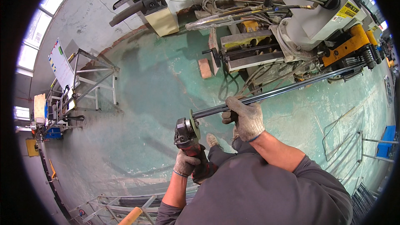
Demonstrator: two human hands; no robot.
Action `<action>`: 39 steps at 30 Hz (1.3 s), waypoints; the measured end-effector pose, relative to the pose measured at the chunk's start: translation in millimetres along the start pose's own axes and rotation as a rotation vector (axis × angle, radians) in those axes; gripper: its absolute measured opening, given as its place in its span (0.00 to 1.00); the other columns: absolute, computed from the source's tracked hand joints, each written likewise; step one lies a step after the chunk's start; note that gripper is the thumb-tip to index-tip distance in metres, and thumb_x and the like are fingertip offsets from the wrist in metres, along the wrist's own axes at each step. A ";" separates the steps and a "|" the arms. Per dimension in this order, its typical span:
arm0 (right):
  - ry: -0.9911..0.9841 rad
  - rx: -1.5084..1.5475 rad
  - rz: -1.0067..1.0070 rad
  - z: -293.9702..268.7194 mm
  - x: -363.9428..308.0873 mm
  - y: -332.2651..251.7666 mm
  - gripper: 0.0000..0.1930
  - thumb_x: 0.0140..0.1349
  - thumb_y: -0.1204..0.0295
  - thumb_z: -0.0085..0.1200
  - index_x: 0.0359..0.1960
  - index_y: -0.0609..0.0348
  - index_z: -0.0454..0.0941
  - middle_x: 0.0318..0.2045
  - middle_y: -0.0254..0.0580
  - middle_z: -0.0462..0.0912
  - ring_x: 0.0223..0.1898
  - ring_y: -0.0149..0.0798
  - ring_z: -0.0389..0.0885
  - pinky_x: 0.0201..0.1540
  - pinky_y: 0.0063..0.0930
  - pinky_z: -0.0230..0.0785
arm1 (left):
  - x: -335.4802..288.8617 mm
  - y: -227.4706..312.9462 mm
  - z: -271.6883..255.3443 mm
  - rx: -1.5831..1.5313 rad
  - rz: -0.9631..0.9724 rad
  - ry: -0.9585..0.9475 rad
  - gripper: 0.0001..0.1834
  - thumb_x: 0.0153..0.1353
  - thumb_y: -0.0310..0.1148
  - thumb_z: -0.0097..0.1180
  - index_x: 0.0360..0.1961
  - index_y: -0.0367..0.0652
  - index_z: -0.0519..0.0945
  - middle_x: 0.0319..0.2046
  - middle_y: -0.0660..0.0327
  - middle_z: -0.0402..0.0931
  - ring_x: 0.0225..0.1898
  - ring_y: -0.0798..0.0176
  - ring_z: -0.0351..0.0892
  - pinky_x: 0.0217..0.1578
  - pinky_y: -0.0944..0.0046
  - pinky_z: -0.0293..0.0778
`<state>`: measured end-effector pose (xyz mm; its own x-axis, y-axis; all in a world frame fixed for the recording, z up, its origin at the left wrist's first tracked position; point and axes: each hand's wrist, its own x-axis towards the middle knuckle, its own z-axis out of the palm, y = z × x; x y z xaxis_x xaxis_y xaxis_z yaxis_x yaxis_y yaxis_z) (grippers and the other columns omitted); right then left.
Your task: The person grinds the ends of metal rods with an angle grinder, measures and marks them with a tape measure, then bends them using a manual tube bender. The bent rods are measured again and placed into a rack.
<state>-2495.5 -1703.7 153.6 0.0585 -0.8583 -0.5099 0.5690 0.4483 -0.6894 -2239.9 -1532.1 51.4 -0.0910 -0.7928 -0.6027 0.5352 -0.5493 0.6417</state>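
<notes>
My left hand (186, 163), in a knit work glove, is closed around the body of an angle grinder (187, 138), dark with red parts. The grinder's greenish disc (194, 124) stands on edge at the near end of a bundle of long metal rods (275, 93); whether it touches them I cannot tell. My right hand (246, 118), gloved too, wraps around the rods a short way from that end, its fingers partly hidden behind them. From there the rods slant up and right to the orange clamp part (348, 52) of a large machine.
The machine's white body (308, 25), with hoses and a hand crank (210, 51), fills the upper right. A reddish block (204, 68) lies on the green floor. At left stands a metal frame (96, 79) beside a whiteboard (62, 64). Racks of rods (133, 201) are behind me.
</notes>
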 end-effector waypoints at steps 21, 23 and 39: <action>0.006 -0.004 0.009 -0.8 -0.1 0.8 0.12 0.72 0.73 0.72 0.46 0.71 0.84 0.34 0.43 0.86 0.29 0.40 0.89 0.31 0.36 0.86 | 1.7 2.8 -0.3 0.015 -0.016 -0.001 0.36 0.30 0.17 0.64 0.51 0.29 0.86 0.41 0.54 0.90 0.43 0.51 0.92 0.48 0.55 0.89; 0.015 0.003 0.019 -1.0 -0.2 0.5 0.12 0.72 0.73 0.72 0.47 0.71 0.84 0.34 0.43 0.86 0.29 0.40 0.90 0.31 0.36 0.87 | 2.1 3.1 -0.6 0.009 -0.017 -0.003 0.36 0.30 0.17 0.65 0.51 0.29 0.86 0.41 0.54 0.90 0.43 0.51 0.92 0.47 0.55 0.89; -0.007 0.010 0.015 -4.8 3.3 4.6 0.13 0.72 0.73 0.72 0.47 0.70 0.83 0.34 0.44 0.85 0.29 0.41 0.90 0.31 0.37 0.87 | 1.3 6.7 2.7 0.016 -0.026 -0.002 0.38 0.31 0.17 0.66 0.54 0.30 0.86 0.43 0.53 0.89 0.45 0.50 0.91 0.50 0.53 0.87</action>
<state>-2496.6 -1703.2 146.3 0.0731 -0.8534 -0.5162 0.5763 0.4585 -0.6765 -2238.6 -1537.6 56.2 -0.1063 -0.7783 -0.6188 0.5194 -0.5741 0.6329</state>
